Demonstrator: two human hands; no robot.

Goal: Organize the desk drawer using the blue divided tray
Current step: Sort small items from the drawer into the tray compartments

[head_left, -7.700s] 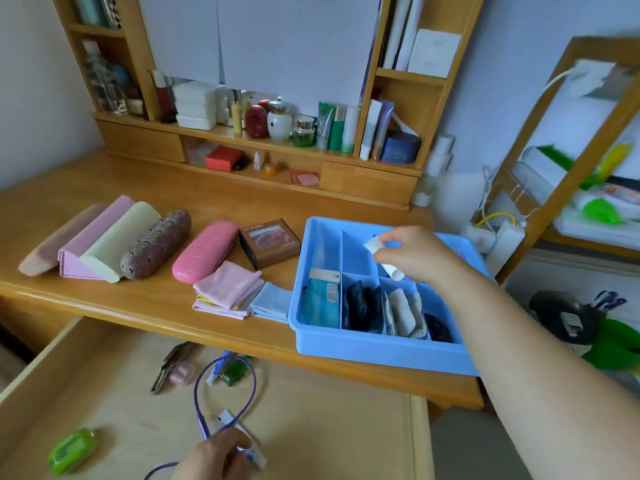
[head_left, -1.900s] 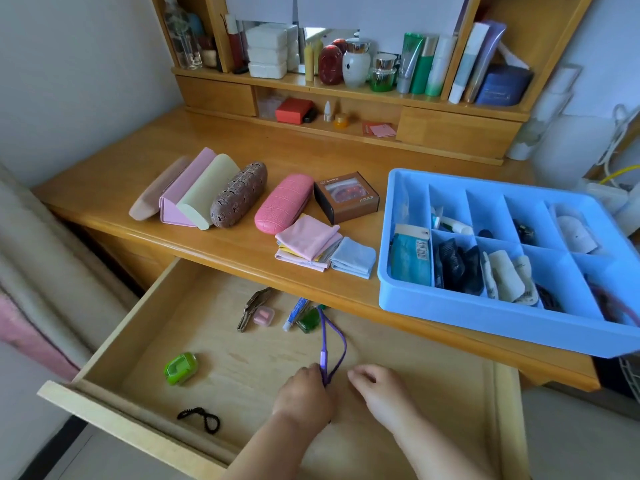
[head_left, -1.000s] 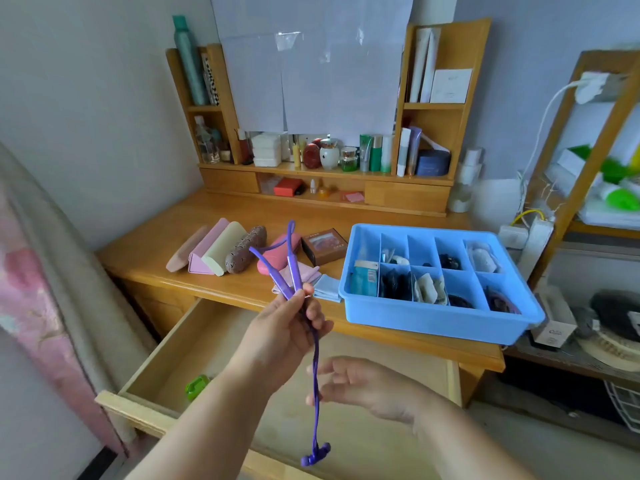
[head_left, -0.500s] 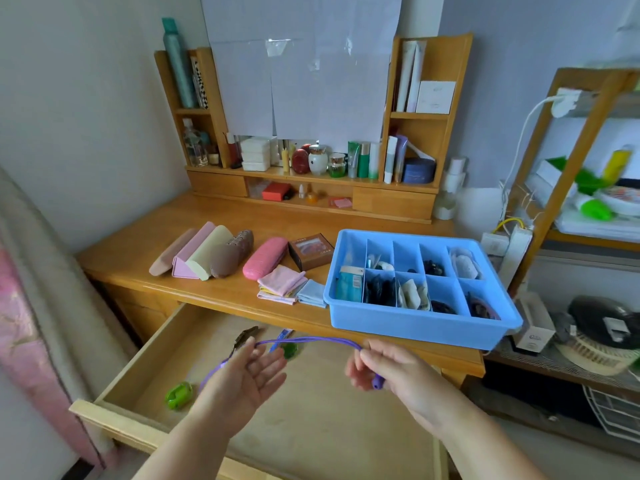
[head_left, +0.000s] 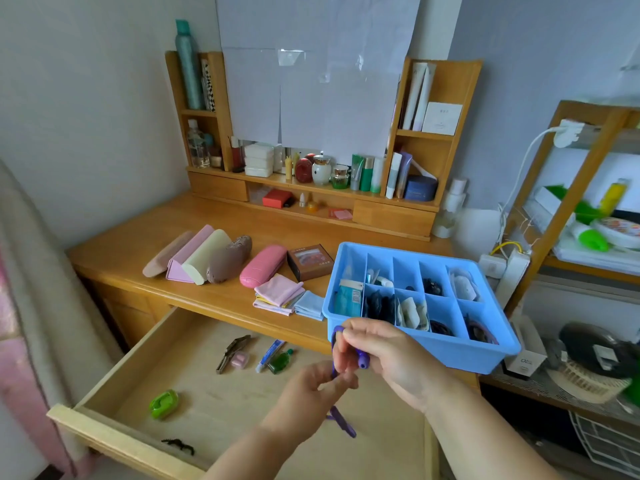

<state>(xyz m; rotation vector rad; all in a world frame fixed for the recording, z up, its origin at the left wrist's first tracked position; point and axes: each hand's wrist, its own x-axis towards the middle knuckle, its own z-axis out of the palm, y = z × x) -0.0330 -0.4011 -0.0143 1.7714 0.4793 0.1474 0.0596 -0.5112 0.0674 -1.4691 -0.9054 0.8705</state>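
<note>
A: Both hands are working the purple cord (head_left: 333, 362) above the open drawer (head_left: 194, 344). The right hand (head_left: 377, 358) is pinching its upper loop, the left hand (head_left: 311, 393) gripping lower down.

B: And the blue tray (head_left: 450, 353) is sitting on the desk (head_left: 138, 244) just behind them, overhanging the front edge.

A: I'm counting five cases (head_left: 214, 259) in a row, and bare drawer floor lying beneath the hands.

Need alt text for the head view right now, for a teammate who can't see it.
Both hands, left and right, pinch a purple cord above the open drawer, just in front of the blue tray on the desk. The drawer holds a green case, a clip and small bottles. The tray's compartments are partly filled.
</note>
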